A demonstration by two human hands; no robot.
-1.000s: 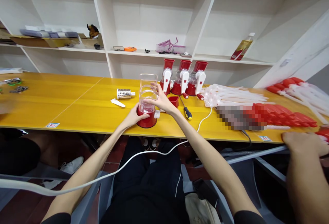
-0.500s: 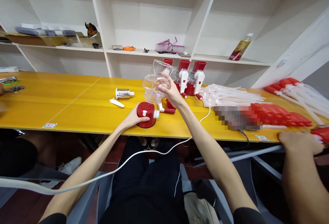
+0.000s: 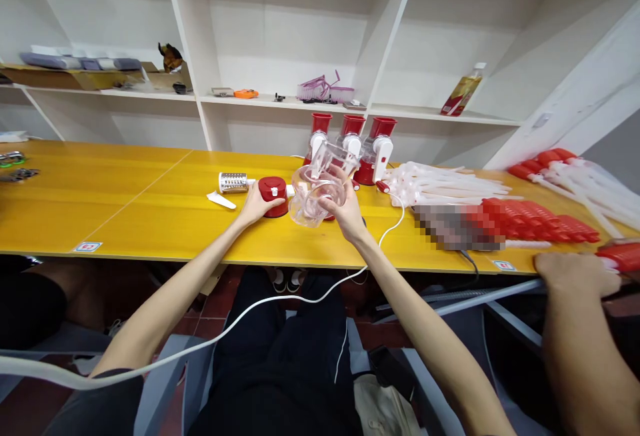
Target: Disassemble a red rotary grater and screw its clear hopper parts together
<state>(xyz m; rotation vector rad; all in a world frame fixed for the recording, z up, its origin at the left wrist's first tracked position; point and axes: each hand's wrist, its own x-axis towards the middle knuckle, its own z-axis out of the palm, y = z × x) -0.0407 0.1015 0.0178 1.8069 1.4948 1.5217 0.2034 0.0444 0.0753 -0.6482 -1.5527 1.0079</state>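
Observation:
My left hand is closed around the red suction base, which rests on the yellow table with its white knob pointing right. In my right hand is the clear plastic grater body, gripped at its right side and held just right of the base. A metal grater drum lies left of my left hand, with a white plastic piece in front of it. The red-handled crank is mostly hidden behind the clear body and my right hand.
Several assembled red and white rotary graters stand at the back. Right of them lie a pile of whitish plastic parts and red parts. A white cable crosses in front. Another person's hand is at the right edge.
My left hand and the red base have shifted back and slightly left. The clear body has come lower, nearer the base's knob. The whole view has tilted slightly.

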